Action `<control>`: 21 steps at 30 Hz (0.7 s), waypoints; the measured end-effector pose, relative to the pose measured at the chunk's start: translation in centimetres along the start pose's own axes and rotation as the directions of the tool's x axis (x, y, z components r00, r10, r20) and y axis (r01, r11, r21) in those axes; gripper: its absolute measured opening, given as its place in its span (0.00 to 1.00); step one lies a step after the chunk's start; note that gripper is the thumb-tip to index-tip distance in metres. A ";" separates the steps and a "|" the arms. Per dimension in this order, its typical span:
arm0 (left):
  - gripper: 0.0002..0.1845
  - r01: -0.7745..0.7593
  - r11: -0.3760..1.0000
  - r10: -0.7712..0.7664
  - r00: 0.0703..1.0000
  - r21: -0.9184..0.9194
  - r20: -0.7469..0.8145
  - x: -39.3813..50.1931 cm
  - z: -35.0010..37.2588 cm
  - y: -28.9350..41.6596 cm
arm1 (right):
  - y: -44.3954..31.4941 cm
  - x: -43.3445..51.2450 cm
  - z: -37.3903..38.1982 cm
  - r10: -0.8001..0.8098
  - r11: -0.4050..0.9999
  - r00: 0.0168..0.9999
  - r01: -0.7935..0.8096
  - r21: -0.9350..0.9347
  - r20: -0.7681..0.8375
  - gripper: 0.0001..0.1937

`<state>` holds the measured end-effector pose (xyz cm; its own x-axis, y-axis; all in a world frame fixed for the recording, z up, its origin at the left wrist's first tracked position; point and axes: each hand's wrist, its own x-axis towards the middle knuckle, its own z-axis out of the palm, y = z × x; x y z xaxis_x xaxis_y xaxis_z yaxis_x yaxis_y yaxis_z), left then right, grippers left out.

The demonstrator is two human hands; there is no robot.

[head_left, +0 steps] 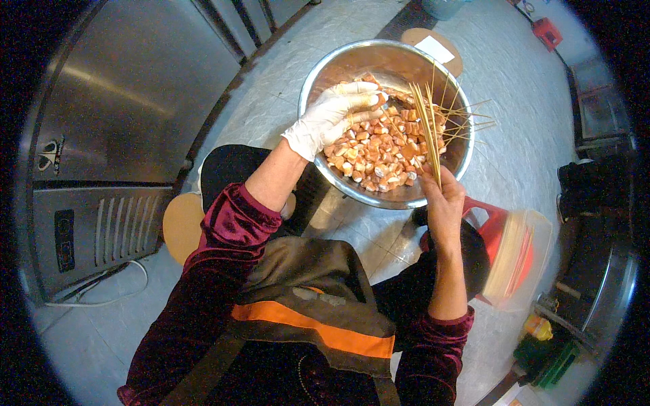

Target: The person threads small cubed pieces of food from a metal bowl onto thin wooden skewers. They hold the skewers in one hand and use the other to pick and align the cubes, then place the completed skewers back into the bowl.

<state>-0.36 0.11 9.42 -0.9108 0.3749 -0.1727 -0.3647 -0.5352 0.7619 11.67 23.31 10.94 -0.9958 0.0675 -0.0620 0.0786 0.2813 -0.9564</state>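
A large stainless-steel bowl (325,175) in front of me holds many small orange-brown cubes of seasoned food (376,147), some with white sides, perhaps meat. My left hand (330,114), in a thin white glove, is over the bowl's left part. Its fingertips pinch one reddish-brown cube (381,100). My bare right hand (443,195) grips a bundle of thin bamboo skewers (429,132) by the lower end, at the bowl's near right rim. A thin skewer (395,127) slants over the cubes close to my left fingers. More skewers (459,109) fan out across the right rim.
A clear plastic box of skewers (508,254) stands on a red stool (475,208) at my right. On the left is a stainless-steel cabinet (117,91) with a cable (137,266) on the floor. Beyond the bowl, white paper (434,49) lies on a round brown stool top (414,36).
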 end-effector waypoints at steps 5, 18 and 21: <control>0.15 -0.042 0.998 0.044 0.998 0.057 -0.043 -0.2 0.6 -0.2 | -0.3 -0.3 0.6 0.023 1.000 1.000 -0.023 0.016 0.003 0.08; 0.17 0.113 0.991 -0.118 0.991 0.072 0.064 -1.0 1.7 -3.1 | -0.2 0.3 1.7 0.019 0.998 1.000 -0.020 0.062 0.007 0.08; 0.18 0.139 0.983 -0.147 0.987 0.118 0.058 -1.2 1.9 -3.5 | -0.1 0.5 1.7 0.048 0.995 0.999 -0.049 0.083 0.014 0.09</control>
<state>2.40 2.93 8.12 -0.8345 0.4930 -0.2462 -0.4627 -0.3843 0.7989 11.12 21.65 10.52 -0.9914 0.0674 -0.1120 0.1233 0.1976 -0.9725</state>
